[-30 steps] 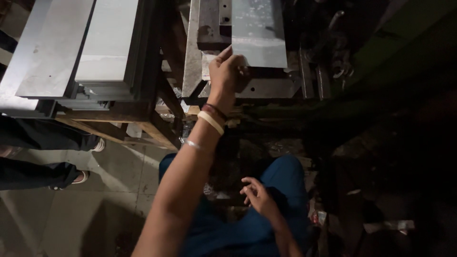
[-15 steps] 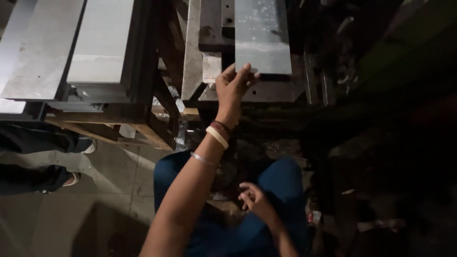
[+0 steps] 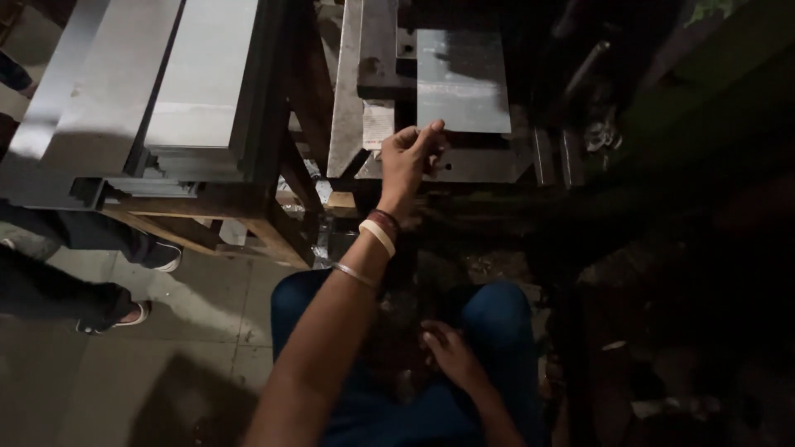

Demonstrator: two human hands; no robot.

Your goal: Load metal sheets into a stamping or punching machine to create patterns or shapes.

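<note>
While the left hand pinches its near edge, the metal sheet lies flat, lengthwise away.

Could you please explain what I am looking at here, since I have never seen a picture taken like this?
The camera sits on a person's head and looks down, so you see their own arms and blue-clad lap from above. There is no robot, only two bare hands. The left hand reaches forward, with bands on its wrist, and its fingers touch the near edge of a flat grey metal plate that lies on a dark metal machine bed. Whether it grips the plate or only touches it, I cannot tell. The right hand rests low, near the lap, and seems to hold nothing, though it is dim there. To the left, a stack of metal sheets lies on a wooden stand. At the far left edge are another person's legs and shoes on the tiled floor.
</note>
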